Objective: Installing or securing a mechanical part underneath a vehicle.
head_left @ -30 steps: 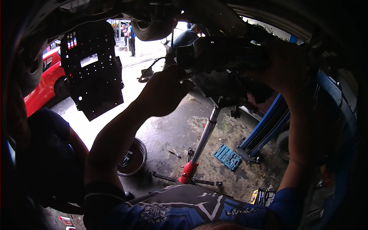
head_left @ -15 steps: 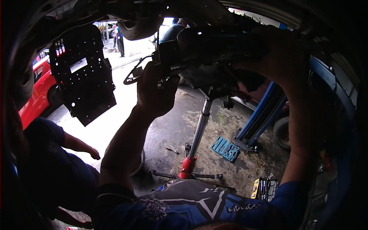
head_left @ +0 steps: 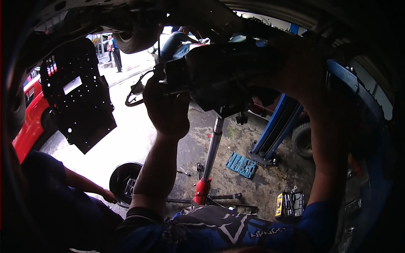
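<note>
Under a raised car, left hand (head_left: 166, 107) clamped on a dark gearbox (head_left: 223, 76) steadied atop a red-based jack stand (head_left: 209, 162), right hand (head_left: 301, 69) pressed to its far side, grip unclear

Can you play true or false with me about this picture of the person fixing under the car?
1. The left hand is raised up against the dark machine part under the car. True.
2. The tall jack stand under the part has a yellow base. False: its base is red.
3. A blue socket tray lies on the floor. True.
4. The black perforated panel lies flat on the floor. False: it hangs up high on the left.
5. A red car is at the left. True.
6. The right hand holds a hammer. False: it reaches up to the machine part, no hammer showing.
</note>
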Available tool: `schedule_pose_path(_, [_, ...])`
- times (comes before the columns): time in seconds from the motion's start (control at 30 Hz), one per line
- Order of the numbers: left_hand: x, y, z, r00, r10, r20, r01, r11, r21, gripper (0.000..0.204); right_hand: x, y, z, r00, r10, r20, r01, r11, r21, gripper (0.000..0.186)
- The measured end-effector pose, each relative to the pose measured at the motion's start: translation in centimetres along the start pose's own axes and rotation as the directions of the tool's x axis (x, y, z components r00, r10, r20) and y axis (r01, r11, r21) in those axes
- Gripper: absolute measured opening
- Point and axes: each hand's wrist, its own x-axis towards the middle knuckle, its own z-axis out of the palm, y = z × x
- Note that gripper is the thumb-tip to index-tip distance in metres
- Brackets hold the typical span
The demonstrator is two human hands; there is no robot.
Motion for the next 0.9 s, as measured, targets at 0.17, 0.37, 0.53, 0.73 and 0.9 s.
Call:
schedule_pose_path(0.17, [-0.1, 0.4, 1.3, 0.984, 0.031, 0.178, -0.009, 0.992, -0.128, 0.06, -2.2, 0.7, -2.3, 0.997, 0.037, 0.06, -0.024, 0.977, -0.21, 0.071])
schedule_pose_path(0.37, [1.0, 0.9, -0.9, 0.961, -0.036, 0.275, 0.025, 0.999, 0.04, 0.068, -1.5, 1.6, 0.2, 0.996, -0.083, -0.027, 0.083, 0.996, -0.012, 0.07])
schedule_pose_path(0.53, [1.8, 0.5, -2.1, 0.966, -0.066, 0.251, 0.039, 0.993, 0.11, 0.065, -0.5, 0.9, -0.2, 0.994, -0.107, -0.03, 0.106, 0.993, -0.043, 0.071])
schedule_pose_path(0.73, [3.2, 2.4, -0.9, 0.978, 0.044, 0.204, -0.083, 0.979, 0.185, 0.048, -0.4, 0.8, -2.5, 0.995, -0.046, 0.085, 0.054, 0.994, -0.098, 0.065])
schedule_pose_path(0.9, [2.5, 1.6, -1.5, 0.953, 0.227, 0.202, -0.288, 0.888, 0.358, 0.03, 0.1, 0.7, -2.0, 0.993, 0.011, 0.119, -0.003, 0.998, -0.069, 0.065])
